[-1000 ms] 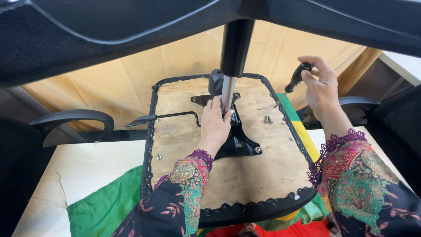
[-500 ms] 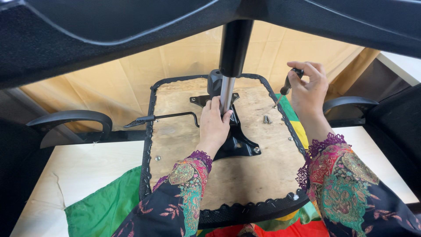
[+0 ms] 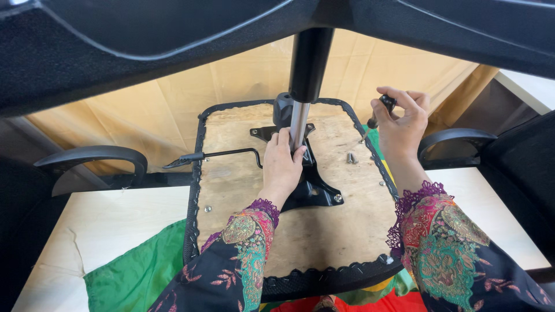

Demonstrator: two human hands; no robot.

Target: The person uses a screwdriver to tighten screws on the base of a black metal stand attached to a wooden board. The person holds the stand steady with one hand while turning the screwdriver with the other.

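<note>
Two forearms and two bare hands are in view. The left hand [image 3: 281, 167] carries no glove, ring or watch on the parts that show. The right hand [image 3: 403, 124] is likewise bare, with no jewellery visible.

Both arms wear long sleeves of one matching garment. The left sleeve [image 3: 231, 260] is dark navy cloth printed with a dense floral and paisley pattern in teal, red, pink, gold and green. Its cuff is edged with scalloped purple lace. The right sleeve [image 3: 457, 254] shows the same dark ground and a large teal and red motif near the wrist, with the same purple lace trim at the cuff.
</note>
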